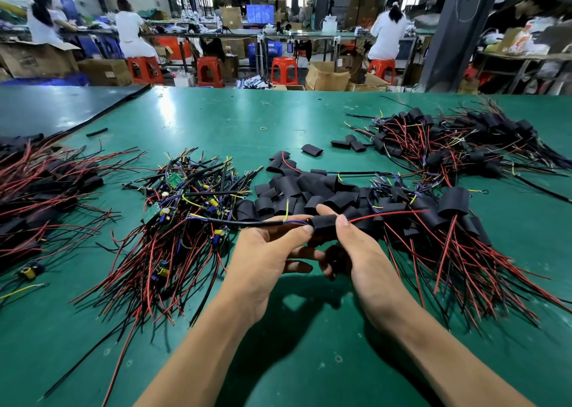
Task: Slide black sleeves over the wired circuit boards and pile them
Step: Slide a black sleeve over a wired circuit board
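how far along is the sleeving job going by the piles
Done: sleeved boards fill the right pile and the left pile. In hand: the left hand pinches a cable, the right hand grips the sleeve on it. Left: a heap of bare boards and many loose sleeves.

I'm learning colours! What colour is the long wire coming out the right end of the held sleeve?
The wire is red; the head view shows it.

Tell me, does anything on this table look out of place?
Only small strays: a yellow rubber band lies alone on the green table, and a thin black tube sits at the edge of the dark mat, apart from every pile. Nothing looks spilled or broken.
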Demonstrator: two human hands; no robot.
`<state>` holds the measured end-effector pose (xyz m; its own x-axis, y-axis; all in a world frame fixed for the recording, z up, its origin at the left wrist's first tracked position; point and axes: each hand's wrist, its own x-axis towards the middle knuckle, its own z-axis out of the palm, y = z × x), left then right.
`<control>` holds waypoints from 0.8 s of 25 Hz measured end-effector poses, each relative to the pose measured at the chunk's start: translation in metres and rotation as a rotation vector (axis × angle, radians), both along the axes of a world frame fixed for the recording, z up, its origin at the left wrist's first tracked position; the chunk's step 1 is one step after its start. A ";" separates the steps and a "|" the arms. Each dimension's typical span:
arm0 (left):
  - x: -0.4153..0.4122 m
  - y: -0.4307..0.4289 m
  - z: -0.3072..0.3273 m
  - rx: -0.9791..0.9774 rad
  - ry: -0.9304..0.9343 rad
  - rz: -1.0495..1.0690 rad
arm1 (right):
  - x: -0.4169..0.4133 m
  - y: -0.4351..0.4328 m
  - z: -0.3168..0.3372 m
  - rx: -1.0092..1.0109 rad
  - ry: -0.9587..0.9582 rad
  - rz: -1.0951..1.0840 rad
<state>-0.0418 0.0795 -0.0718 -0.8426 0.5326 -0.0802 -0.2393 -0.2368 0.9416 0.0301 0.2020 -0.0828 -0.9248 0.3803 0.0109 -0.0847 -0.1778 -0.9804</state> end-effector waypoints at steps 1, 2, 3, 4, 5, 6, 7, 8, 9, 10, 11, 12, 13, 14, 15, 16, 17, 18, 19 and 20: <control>-0.001 0.000 0.000 -0.002 0.000 0.007 | 0.000 -0.001 -0.001 -0.011 -0.012 -0.004; -0.002 0.000 -0.001 -0.005 0.005 0.015 | -0.001 -0.001 -0.001 -0.037 -0.020 -0.005; -0.003 -0.001 0.000 -0.009 0.015 0.026 | -0.001 0.001 -0.001 -0.067 -0.022 -0.001; -0.005 -0.002 0.000 -0.017 0.032 0.037 | -0.001 0.003 0.000 -0.093 -0.022 0.006; -0.006 -0.002 0.000 -0.024 0.049 0.043 | -0.002 0.005 0.001 -0.125 -0.015 0.018; -0.007 -0.003 0.000 -0.030 0.060 0.044 | -0.002 0.008 0.002 -0.164 -0.007 0.033; -0.008 -0.004 0.001 -0.034 0.064 0.040 | -0.001 0.010 0.003 -0.204 -0.013 0.050; -0.009 -0.005 0.000 -0.034 0.065 0.034 | -0.001 0.012 0.004 -0.238 -0.038 0.074; -0.009 -0.006 0.000 -0.033 0.066 0.023 | 0.000 0.012 0.005 -0.259 -0.080 0.114; -0.010 -0.006 0.000 -0.032 0.065 0.011 | 0.001 0.011 0.007 -0.265 -0.124 0.166; -0.010 -0.007 0.000 -0.032 0.059 0.001 | 0.002 0.009 0.008 -0.269 -0.153 0.208; -0.010 -0.007 0.000 -0.029 0.051 -0.008 | 0.003 0.007 0.008 -0.279 -0.159 0.226; -0.010 -0.007 0.000 -0.022 0.044 -0.017 | 0.003 0.005 0.009 -0.296 -0.148 0.218; -0.010 -0.007 0.001 -0.013 0.042 -0.024 | 0.002 0.004 0.010 -0.322 -0.124 0.186; -0.010 -0.007 0.002 -0.007 0.039 -0.027 | 0.001 0.005 0.012 -0.362 -0.089 0.129; -0.010 -0.007 0.002 -0.006 0.037 -0.024 | 0.000 0.007 0.014 -0.416 -0.045 0.050; -0.010 -0.007 0.002 -0.012 0.036 -0.017 | -0.001 0.012 0.017 -0.479 0.011 -0.042; -0.011 -0.007 0.002 -0.026 0.038 -0.006 | 0.000 0.019 0.020 -0.535 0.074 -0.140; -0.012 -0.007 0.002 -0.042 0.038 0.008 | 0.000 0.026 0.023 -0.585 0.134 -0.238; -0.012 -0.007 0.001 -0.059 0.041 0.023 | 0.002 0.035 0.025 -0.626 0.182 -0.333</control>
<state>-0.0538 0.0728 -0.0707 -0.8576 0.5087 -0.0759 -0.1955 -0.1860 0.9629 0.0322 0.2367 -0.0576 -0.7636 0.6259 -0.1583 -0.3834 -0.6369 -0.6688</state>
